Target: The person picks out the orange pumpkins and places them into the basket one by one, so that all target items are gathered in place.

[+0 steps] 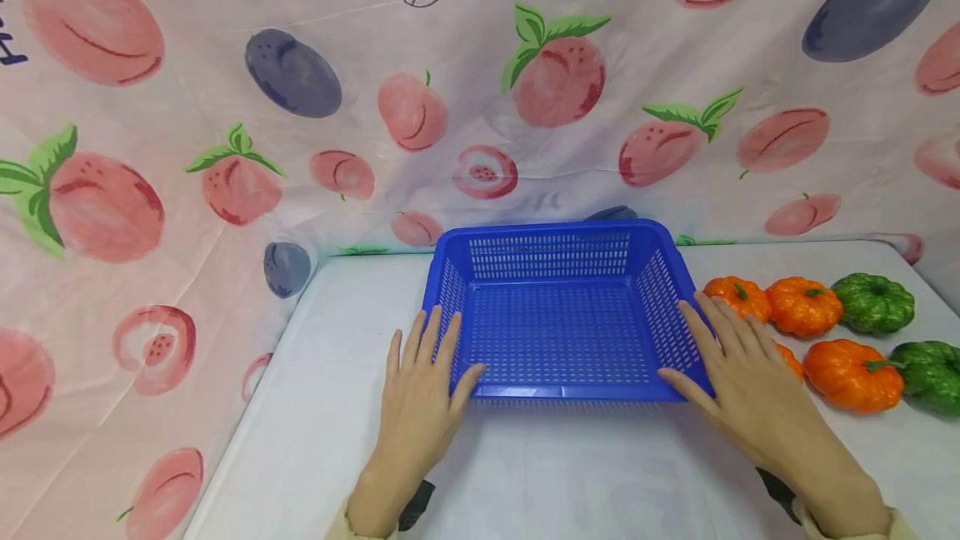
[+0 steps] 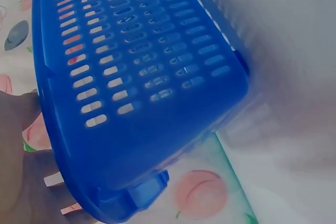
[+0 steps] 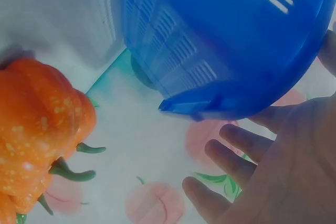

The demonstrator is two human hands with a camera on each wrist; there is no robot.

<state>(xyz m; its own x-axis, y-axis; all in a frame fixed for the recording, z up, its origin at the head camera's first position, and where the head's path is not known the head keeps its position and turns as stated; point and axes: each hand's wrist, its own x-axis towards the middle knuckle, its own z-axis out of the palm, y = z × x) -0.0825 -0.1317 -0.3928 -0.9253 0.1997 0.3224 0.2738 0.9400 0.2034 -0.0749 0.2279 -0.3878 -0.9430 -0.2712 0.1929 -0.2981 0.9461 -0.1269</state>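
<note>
A blue plastic basket [image 1: 570, 392] with slotted walls stands on the white table, nothing lying in it. At its left side, my left hand [image 1: 416, 411] has its fingers extended over the rim, thumb near the front left corner. My right hand [image 1: 761, 398] lies along the opposite side, fingers straight and spread, the thumb pointing inward over the rim. In the left wrist view, fingers pass beside the basket's rim [image 2: 50, 108]. From the right wrist, the fingertips [image 3: 231, 135] show right at the basket's outer edge [image 3: 236, 111].
Right of the basket sit several orange pumpkins [image 1: 853, 376] and two green pumpkins [image 1: 873, 303], close together; my right hand partly covers one orange one. A fruit-printed cloth [image 1: 480, 107] hangs behind the table [image 1: 315, 407] and along its left side.
</note>
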